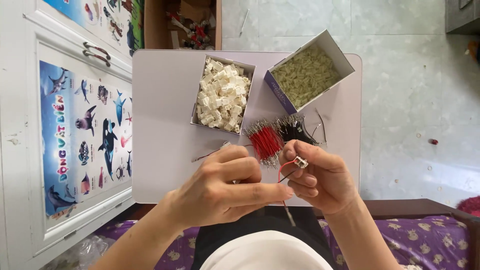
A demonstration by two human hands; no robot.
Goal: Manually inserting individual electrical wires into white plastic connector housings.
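Over the pale folding table (165, 125), past two open boxes of white plastic housings (223, 94) and bundles of red wires (265, 141), the right hand (322, 180) pinches a small white connector (301, 161) between thumb and forefinger, above the table's near edge. The left hand (227, 187) closes its fingertips on a thin wire (286, 172) running into it. The connector looks light, rigid and best gripped by its flat sides; the wire looks limp and easily kinked, best held near its metal tip.

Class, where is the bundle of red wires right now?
In the head view, the bundle of red wires lies on the table, left of the black wires, below the box of white connectors.
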